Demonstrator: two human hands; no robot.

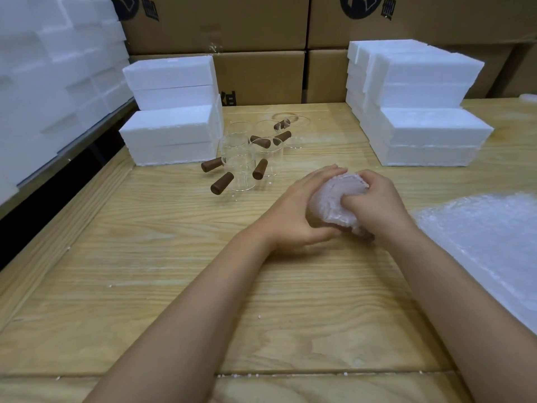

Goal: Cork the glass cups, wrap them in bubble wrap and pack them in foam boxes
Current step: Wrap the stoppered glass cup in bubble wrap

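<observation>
1. While both hands close round it, the wrapped cup (331, 205) sits over the middle of the counter (174, 257); I cannot tell whether it rests on the wood or is held just above it.
2. The left hand (299, 210) cups the bundle's left side, with its fingers laid along the far edge and its thumb tucked against the near end.
3. The right hand (377, 202) clamps the bundle from the right, fingers curled and dug into the wrap.
4. A dark brown part shows through the wrap at the bundle's near end.
5. Farther off to the left, a cluster of bare glass cups (247, 161) stands upright, with brown tapered pieces (222, 183) jutting from their sides.
6. A left stack of foam boxes (171, 123) stands just beside those cups; a right stack of foam boxes (430, 126) stands well apart on the far right.
7. Loose bubble wrap sheets (488, 237) lie at the right edge, near the right forearm.
8. Cardboard cartons (220, 27) line the far side.
</observation>
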